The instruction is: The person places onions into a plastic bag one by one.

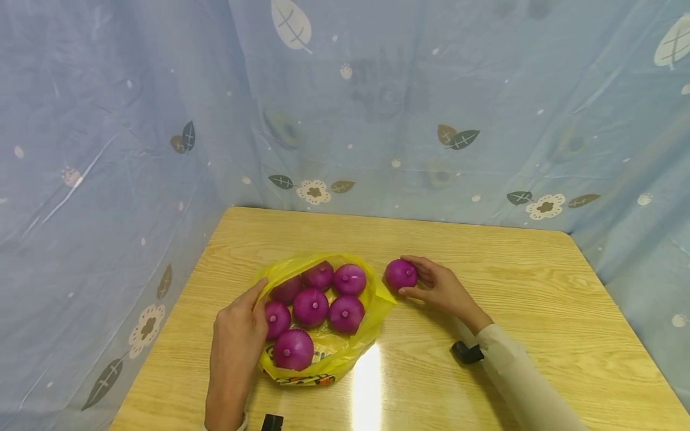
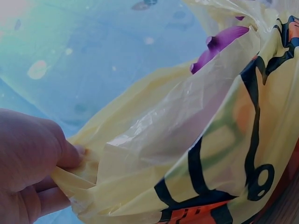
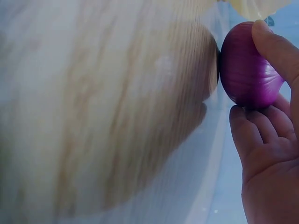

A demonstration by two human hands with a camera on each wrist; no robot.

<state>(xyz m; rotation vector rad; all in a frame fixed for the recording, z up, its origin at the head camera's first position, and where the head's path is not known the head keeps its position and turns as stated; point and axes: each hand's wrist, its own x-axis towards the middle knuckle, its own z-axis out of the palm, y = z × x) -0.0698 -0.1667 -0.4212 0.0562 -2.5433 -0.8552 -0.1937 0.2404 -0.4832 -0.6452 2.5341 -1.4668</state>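
Observation:
A yellow plastic bag [image 1: 372,326] with dark and orange print lies on the table, its mouth spread wide. Several purple-red onions [image 1: 309,306] sit inside it. My left hand [image 1: 237,335] pinches the left edge of the bag between thumb and fingers; in the left wrist view the bag's film [image 2: 140,154] is drawn out toward that hand. Just right of the bag, my right hand [image 1: 439,290] holds one red onion [image 1: 401,274] between thumb and fingertips. The right wrist view shows this onion [image 3: 247,65] close against the tabletop, thumb on one side and fingers opposite.
The pale wooden table [image 1: 485,257] reaches beyond the bag to a blue patterned curtain [image 1: 404,120], which also hangs along the left and right. Dark wrist-camera mounts [image 1: 466,353] sit at both wrists. A bright reflection lies in front of the bag.

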